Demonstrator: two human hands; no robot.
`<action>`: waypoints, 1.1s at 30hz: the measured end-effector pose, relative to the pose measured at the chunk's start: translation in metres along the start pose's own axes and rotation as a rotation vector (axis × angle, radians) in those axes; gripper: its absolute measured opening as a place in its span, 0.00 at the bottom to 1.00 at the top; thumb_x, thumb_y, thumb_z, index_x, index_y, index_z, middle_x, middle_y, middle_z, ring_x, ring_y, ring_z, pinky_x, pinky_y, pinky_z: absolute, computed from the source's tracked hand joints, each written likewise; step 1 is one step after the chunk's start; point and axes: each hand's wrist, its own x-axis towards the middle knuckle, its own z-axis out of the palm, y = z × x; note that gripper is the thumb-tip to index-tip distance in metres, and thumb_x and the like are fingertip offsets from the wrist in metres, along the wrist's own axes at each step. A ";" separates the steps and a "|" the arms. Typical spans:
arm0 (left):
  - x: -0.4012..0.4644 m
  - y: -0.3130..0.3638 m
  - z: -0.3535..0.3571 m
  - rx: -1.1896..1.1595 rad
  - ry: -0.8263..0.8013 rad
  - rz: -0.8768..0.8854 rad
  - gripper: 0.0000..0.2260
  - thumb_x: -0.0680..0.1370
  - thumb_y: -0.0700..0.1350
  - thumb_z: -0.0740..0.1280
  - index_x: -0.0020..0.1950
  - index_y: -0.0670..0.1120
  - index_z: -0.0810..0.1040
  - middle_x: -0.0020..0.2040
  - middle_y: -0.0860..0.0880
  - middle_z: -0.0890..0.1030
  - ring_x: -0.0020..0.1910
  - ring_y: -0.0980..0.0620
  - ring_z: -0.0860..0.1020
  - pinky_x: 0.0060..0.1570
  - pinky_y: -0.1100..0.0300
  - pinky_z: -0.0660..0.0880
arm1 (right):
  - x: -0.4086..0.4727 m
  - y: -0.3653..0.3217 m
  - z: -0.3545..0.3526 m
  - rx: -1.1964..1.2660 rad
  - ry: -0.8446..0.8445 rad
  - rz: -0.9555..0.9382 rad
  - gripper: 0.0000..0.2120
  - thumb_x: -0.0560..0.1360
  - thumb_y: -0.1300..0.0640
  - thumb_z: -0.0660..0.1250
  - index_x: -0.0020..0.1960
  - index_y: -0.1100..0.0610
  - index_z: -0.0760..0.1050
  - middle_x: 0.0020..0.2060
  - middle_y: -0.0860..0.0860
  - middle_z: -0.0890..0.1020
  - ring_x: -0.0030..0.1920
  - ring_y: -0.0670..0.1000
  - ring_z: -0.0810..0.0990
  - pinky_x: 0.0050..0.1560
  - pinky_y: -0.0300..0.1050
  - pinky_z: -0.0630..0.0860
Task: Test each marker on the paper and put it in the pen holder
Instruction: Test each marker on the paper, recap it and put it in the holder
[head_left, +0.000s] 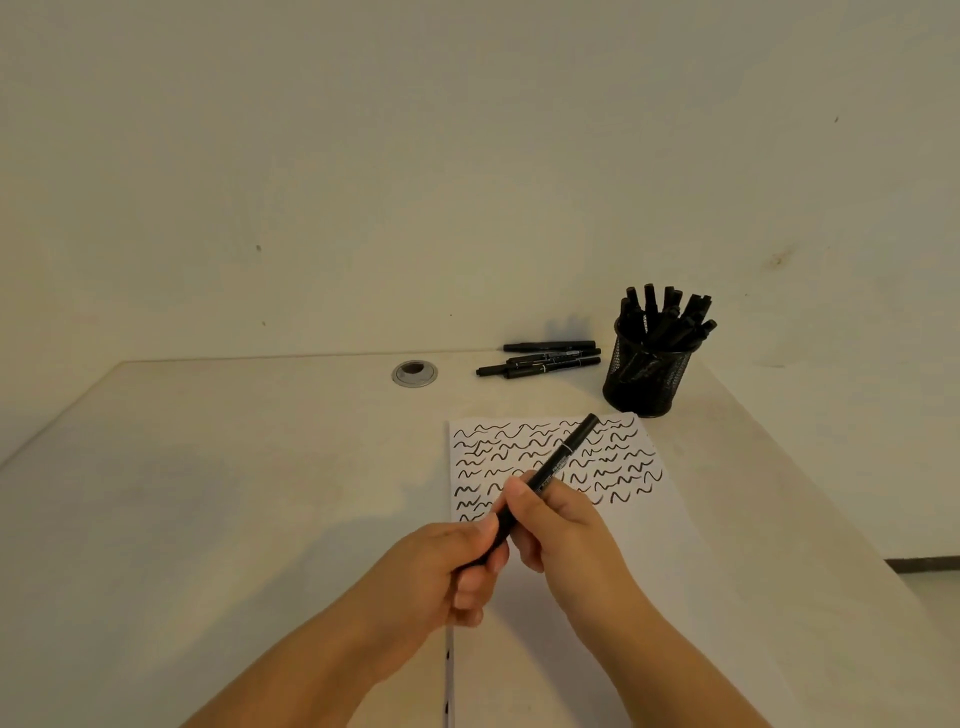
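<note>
I log marker (550, 470) gripped by both hands, left (457, 566) low end, right (556, 519) mid-barrel | axis toward far-right holder (647, 379) | right nearer.

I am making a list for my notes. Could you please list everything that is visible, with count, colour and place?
held marker: one, black, over the paper, in both hands
loose markers: about four, black, on the desk left of the holder
holder: one, black mesh, far right of the desk, full of black markers
paper: one sheet, white with black squiggles, in front of the holder
grommet: one, silver, at the far desk edge
desk: one, beige
left hand: grips the marker's near end
right hand: grips its middle
</note>
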 end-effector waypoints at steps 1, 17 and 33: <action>-0.003 -0.001 -0.002 -0.088 -0.027 -0.053 0.14 0.71 0.55 0.61 0.29 0.49 0.74 0.24 0.55 0.63 0.24 0.57 0.61 0.30 0.66 0.66 | 0.005 -0.001 -0.005 0.051 0.088 0.039 0.15 0.78 0.57 0.59 0.33 0.57 0.73 0.17 0.45 0.67 0.20 0.43 0.63 0.24 0.34 0.61; 0.036 0.004 -0.044 0.633 0.413 0.345 0.14 0.79 0.48 0.57 0.36 0.49 0.75 0.33 0.58 0.82 0.32 0.59 0.77 0.43 0.57 0.75 | 0.013 0.022 -0.027 -0.200 0.177 -0.046 0.08 0.73 0.58 0.65 0.36 0.55 0.78 0.26 0.50 0.80 0.26 0.42 0.73 0.26 0.29 0.67; 0.032 -0.009 -0.054 0.703 0.327 0.378 0.15 0.79 0.50 0.56 0.36 0.66 0.73 0.44 0.66 0.81 0.43 0.63 0.78 0.38 0.69 0.70 | 0.010 0.031 -0.024 -0.409 0.022 -0.118 0.07 0.71 0.58 0.69 0.38 0.47 0.74 0.31 0.49 0.82 0.31 0.45 0.77 0.31 0.34 0.69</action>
